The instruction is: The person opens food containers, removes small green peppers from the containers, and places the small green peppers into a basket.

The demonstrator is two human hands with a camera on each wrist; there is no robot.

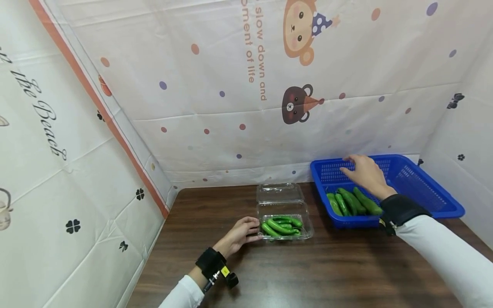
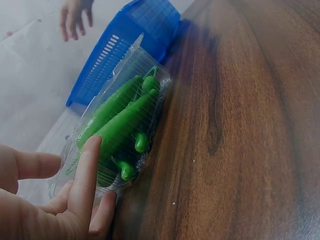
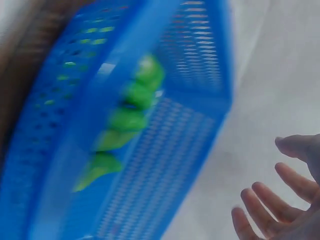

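Observation:
A clear plastic clamshell box (image 1: pixel 284 212) lies open in the middle of the brown table, its lid flipped back, with several green peppers (image 1: pixel 282 225) in its tray. My left hand (image 1: pixel 240 234) rests against the tray's left end, its fingers (image 2: pixel 86 175) straight and touching the clear plastic box (image 2: pixel 120 115). A blue plastic basket (image 1: pixel 420 184) at the right holds several more green peppers (image 1: pixel 350 201). Above the basket my right hand (image 1: pixel 363 171) hovers open and holds nothing; its spread fingers (image 3: pixel 280 200) show beside the blurred blue basket (image 3: pixel 125 125).
The brown wooden table (image 1: pixel 308 273) is boxed in by white printed cloth walls (image 1: pixel 246 85) at the back and both sides. Both arms wear white sleeves and black wrist straps (image 1: pixel 213 265).

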